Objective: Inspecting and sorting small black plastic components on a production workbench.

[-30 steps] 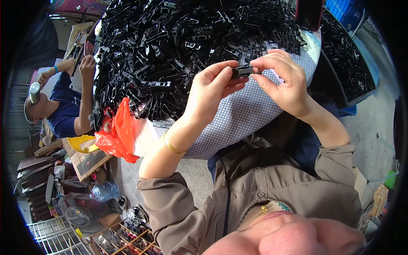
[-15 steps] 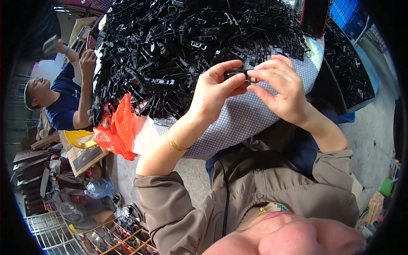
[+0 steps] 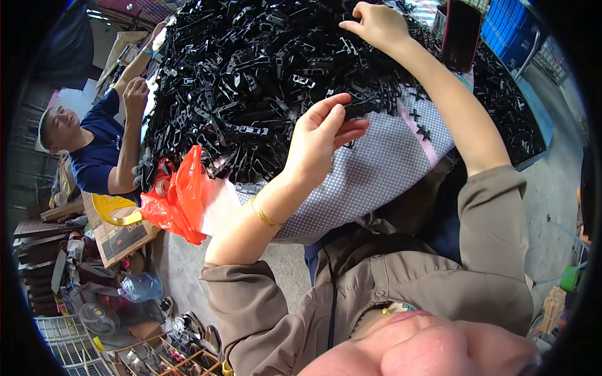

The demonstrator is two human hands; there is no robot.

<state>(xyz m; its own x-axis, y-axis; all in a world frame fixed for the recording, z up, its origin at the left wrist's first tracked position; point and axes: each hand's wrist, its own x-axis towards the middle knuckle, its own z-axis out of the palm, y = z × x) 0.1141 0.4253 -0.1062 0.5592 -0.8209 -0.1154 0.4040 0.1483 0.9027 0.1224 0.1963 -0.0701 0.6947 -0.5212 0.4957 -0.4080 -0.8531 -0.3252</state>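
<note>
My left hand point(image 3: 318, 133) is over the near edge of the heap, thumb and fingers closed on a black plastic part point(image 3: 362, 108) that sticks out to the right. My right hand point(image 3: 380, 26) is stretched to the far side of the table. Its thumb and forefinger are apart above the heap of black plastic parts point(image 3: 251, 62), with nothing visible between them. A white-dotted grey cloth point(image 3: 376, 169) lies under the heap, and a few small black pieces point(image 3: 423, 133) rest on it near a pink strip.
A dark phone-like device point(image 3: 462, 37) stands at the far right. A bin of black parts point(image 3: 511, 119) is beside the table. A red plastic bag point(image 3: 179, 200) hangs at the left corner. Another person point(image 3: 94, 141) works at the left.
My right hand has left the part held at my left hand and moved away to the far side of the heap. My left hand keeps hold of the part, nearly in place.
</note>
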